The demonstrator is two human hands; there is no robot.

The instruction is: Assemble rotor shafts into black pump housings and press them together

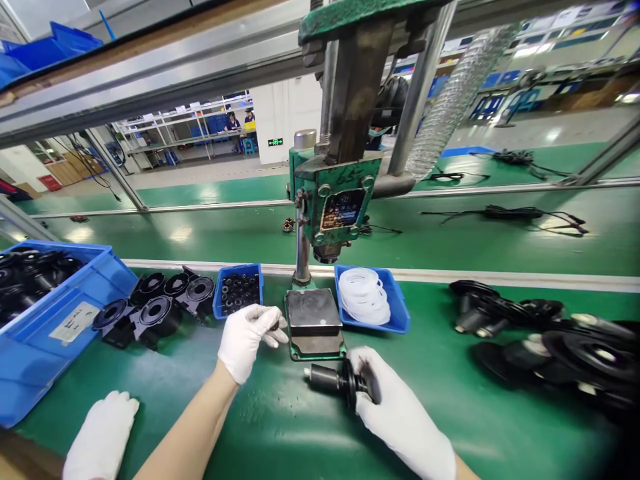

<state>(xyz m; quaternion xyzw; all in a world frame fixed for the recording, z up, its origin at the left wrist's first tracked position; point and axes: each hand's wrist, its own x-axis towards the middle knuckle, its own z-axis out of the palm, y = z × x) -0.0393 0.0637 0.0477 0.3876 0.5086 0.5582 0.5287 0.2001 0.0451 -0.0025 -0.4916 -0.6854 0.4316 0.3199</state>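
My right hand (400,410), in a white glove, grips a black round-flanged part with a cylindrical stem (327,379). The stem points left, lies roughly level and ends in a small pale tip. My left hand (250,339), also gloved, hovers just left of the press's base block (313,310), thumb and fingertips drawn together. Whatever may be pinched there is too small to make out. Behind it stands a blue bin of small black rings (241,292). White rings (364,295) fill another blue bin (399,317) right of the block.
A green press head (340,200) hangs above the block. Black housings (157,313) lie left, beside a large blue crate (60,353) of black parts. Several black flanged parts (575,353) lie right. Another person's gloved hand (103,433) rests at lower left. Cables (515,213) lie behind.
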